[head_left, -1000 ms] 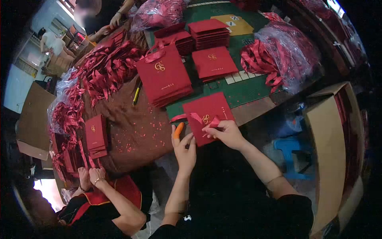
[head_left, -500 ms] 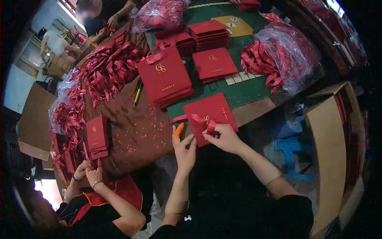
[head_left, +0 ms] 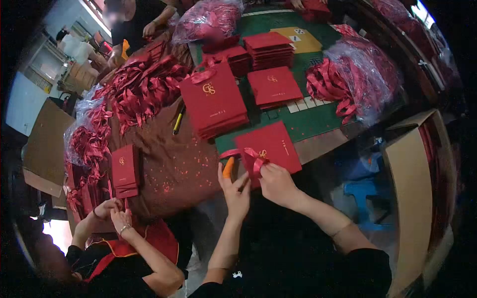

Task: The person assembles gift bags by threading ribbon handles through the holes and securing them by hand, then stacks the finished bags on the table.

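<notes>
A flat red gift bag (head_left: 283,144) with a gold monogram lies at the near table edge, in front of both hands. My right hand (head_left: 279,185) is closed on a shiny red ribbon (head_left: 257,164) over the bag's lower left part, its fingertips partly hidden. The ribbon forms a loop there and runs left across the green mat. My left hand (head_left: 235,193) has its fingers apart at the bag's lower left edge. An orange finger cover (head_left: 228,168) sits on one raised finger, its tip just under the ribbon. Whether that fingertip presses the ribbon is unclear.
Stacks of red bags (head_left: 213,102) stand beyond, with a ribbon heap (head_left: 144,89) to the left. A plastic-wrapped ribbon bundle (head_left: 362,79) lies right, above an open carton (head_left: 410,164) and blue stool (head_left: 367,198). A co-worker's hands (head_left: 119,216) work at lower left; other people are at the far side.
The view has shifted slightly. My right hand has turned over, knuckles up, and the ribbon now makes a fuller loop near it. My left hand stays beside the bag's edge.
</notes>
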`<state>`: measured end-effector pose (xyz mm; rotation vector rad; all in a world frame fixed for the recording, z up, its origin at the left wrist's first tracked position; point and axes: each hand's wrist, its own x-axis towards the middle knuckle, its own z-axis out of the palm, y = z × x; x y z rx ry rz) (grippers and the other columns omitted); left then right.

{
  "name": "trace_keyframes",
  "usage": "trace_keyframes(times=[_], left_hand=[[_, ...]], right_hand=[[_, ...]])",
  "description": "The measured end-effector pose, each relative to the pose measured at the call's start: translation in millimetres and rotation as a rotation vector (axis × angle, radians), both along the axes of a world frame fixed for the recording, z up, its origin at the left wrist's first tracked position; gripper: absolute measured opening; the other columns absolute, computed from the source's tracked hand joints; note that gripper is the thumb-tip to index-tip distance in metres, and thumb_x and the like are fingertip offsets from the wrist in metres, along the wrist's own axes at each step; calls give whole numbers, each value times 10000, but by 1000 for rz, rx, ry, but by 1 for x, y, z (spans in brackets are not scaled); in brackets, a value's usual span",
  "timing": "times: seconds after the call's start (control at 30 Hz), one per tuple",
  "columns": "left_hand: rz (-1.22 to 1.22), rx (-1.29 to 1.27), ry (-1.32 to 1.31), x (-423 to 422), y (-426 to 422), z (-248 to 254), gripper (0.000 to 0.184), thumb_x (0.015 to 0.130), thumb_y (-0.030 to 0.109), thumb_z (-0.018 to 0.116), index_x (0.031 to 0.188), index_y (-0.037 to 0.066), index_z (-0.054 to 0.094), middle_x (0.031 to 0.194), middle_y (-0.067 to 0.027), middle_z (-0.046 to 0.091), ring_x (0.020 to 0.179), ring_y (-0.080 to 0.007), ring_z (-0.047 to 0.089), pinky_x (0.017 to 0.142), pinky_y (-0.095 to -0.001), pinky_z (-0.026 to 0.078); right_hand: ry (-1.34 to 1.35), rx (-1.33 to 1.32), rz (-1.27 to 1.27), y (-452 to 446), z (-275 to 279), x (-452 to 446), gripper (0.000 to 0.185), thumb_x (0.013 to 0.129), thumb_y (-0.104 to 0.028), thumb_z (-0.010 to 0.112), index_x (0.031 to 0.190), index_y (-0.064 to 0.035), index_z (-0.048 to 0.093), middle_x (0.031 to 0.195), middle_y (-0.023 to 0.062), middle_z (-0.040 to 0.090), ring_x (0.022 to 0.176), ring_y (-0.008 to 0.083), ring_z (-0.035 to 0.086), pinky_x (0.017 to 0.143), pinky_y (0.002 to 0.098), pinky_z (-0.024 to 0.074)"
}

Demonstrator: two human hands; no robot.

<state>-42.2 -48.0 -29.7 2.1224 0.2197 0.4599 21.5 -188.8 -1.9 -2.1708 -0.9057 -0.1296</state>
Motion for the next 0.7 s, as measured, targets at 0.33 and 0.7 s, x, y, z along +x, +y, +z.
trace_keyframes(times=[0.33,0.7], left_hand=[[-44,409,-145,-2,3,13,345,750,79,704,1086,152,680,1359,-166,430,1311,-412,299,1028,-530,262],[-74,637,-184,13,-6,7,308,673,46,681,980,70,669,1101,-123,536,1127,-323,463,880,-454,368]], right_hand=[[470,-184,22,3,28,24,146,822,-114,615,892,7,572,753,200,624,777,381,627,677,482,480],[318,163,160,-20,-7,33,214,822,-145,686,976,-17,610,814,181,636,737,333,634,612,398,489]])
